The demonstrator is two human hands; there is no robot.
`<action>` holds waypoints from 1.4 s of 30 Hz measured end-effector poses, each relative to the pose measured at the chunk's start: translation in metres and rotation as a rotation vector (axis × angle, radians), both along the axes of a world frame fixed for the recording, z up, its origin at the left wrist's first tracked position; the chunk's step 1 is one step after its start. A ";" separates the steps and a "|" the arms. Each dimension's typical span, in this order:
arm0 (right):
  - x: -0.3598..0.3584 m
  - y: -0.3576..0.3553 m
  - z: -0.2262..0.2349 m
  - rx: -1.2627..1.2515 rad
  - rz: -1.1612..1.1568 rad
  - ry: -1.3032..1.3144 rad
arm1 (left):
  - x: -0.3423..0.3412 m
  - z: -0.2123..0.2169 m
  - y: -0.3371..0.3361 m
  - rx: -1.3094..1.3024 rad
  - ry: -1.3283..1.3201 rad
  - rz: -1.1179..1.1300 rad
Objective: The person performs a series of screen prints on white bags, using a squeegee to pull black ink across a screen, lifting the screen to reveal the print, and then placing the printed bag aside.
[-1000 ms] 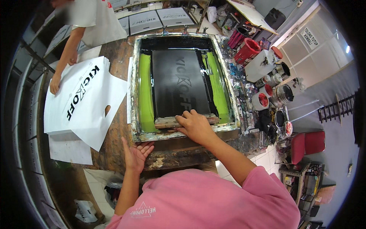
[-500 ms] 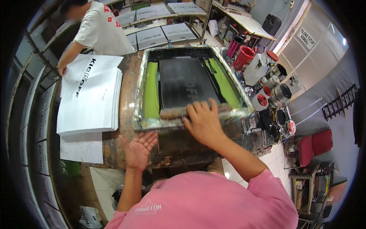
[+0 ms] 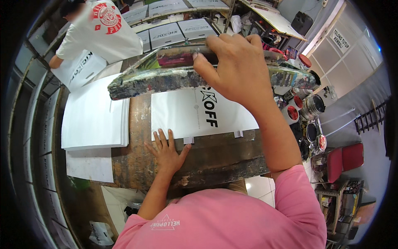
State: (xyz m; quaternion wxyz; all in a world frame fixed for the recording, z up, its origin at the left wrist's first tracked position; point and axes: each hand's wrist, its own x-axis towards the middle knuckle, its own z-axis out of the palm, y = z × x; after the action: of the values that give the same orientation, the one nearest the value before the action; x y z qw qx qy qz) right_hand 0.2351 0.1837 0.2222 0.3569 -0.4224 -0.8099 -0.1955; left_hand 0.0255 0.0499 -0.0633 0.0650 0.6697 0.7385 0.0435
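My right hand [image 3: 236,68] is closed over a squeegee [image 3: 176,57] at the near side of a screen printing frame [image 3: 149,81]. The frame's near edge is raised off the table and tilted up; its mesh is mostly hidden. Beneath it lies a white printed sheet [image 3: 174,114] with black lettering, partly covered by the frame and my right arm. My left hand [image 3: 168,153] rests flat with fingers spread, fingertips on the sheet's near left edge. Small pale tabs [image 3: 189,140] stand at that near edge, right of my left hand.
On the left is a thick stack of white sheets [image 3: 93,120]. Behind it a co-worker [image 3: 99,31] holds a printed sheet [image 3: 81,70]. Paint tubs and cans [image 3: 313,106] crowd the table's right side. Racks with printed sheets [image 3: 166,35] stand at the back; a red chair [image 3: 346,157] is right.
The frame's near edge has risen with my right hand, uncovering the printed sheet. My left hand has turned palm down onto the sheet. The co-worker has lifted a printed sheet off the stack.
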 end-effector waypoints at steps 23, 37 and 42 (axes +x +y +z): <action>0.000 0.024 0.031 -0.032 0.055 0.008 | -0.023 0.051 0.042 0.571 -0.927 0.184; -0.003 0.017 0.015 0.040 0.054 0.069 | -0.087 0.004 0.077 0.770 -1.149 0.520; 0.000 0.017 0.016 0.018 0.034 0.074 | -0.078 0.024 0.071 0.624 -1.158 0.481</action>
State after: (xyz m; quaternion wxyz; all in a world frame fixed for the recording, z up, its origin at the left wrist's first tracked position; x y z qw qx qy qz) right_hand 0.2351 0.2002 0.2379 0.3935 -0.4124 -0.8014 -0.1812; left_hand -0.0526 0.1212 -0.0392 0.2411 0.3442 0.6658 0.6165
